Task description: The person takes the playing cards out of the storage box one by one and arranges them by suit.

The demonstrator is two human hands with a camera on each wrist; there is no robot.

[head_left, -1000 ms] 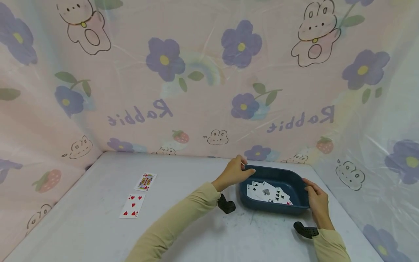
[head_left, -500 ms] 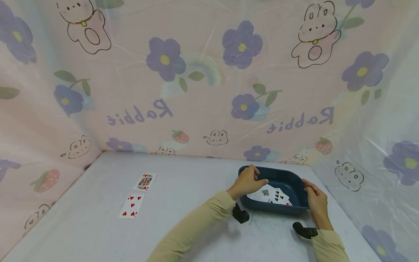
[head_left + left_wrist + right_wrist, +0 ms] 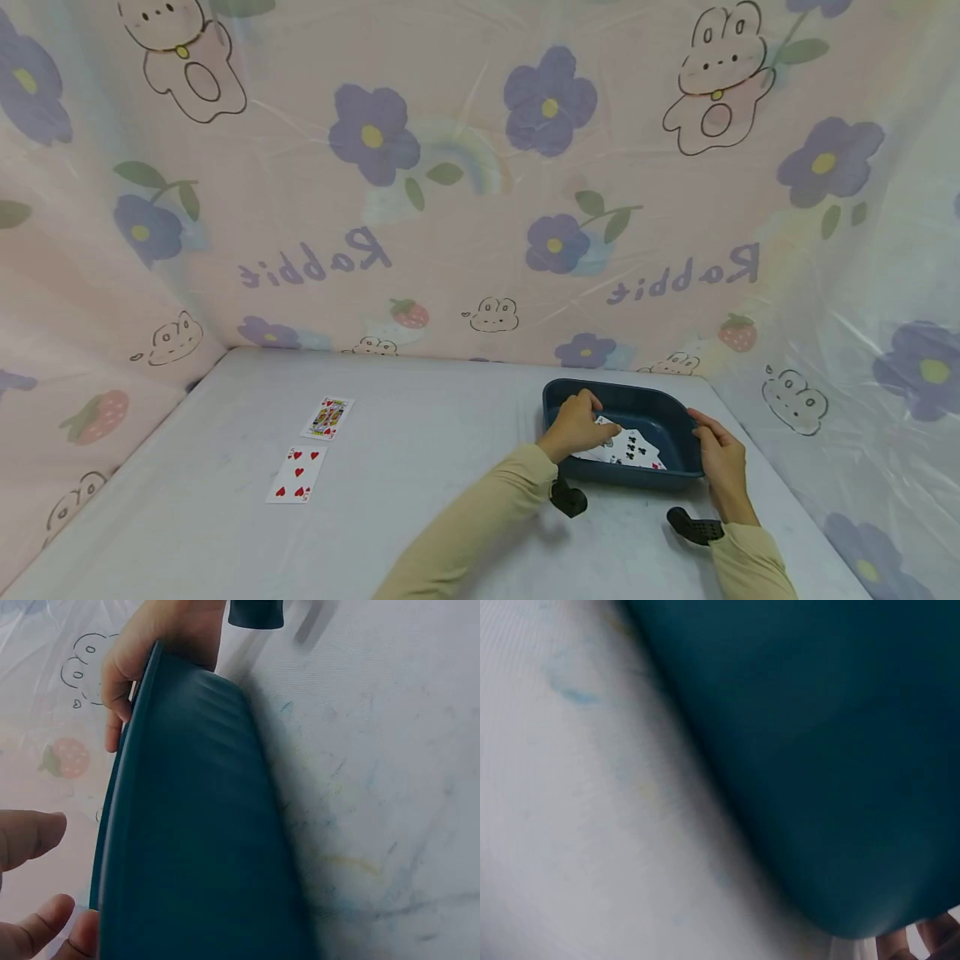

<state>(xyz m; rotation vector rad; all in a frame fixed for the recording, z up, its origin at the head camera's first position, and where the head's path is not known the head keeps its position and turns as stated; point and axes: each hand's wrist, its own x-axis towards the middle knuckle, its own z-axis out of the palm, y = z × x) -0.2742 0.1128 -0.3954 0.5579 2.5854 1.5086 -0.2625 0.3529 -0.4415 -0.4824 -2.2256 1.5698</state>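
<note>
White tabletop (image 3: 420, 467) under rabbit-print sheeting. Seen from the head: left hand (image 3: 576, 427) reaching into the blue tray (image 3: 678, 479), fingers bent down onto the playing cards (image 3: 633, 447); whether pinching one, cannot tell. Right hand (image 3: 718, 454) gripping the tray's right rim. Wrist views: only the tray's dark outer wall (image 3: 187, 847), cards hidden.

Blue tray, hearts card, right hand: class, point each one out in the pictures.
Blue tray (image 3: 678, 417): head view, far inner wall.
Hearts card (image 3: 297, 474): head view, card's middle.
Right hand (image 3: 720, 457): head view, back of hand, gripping the tray's right rim.
</note>
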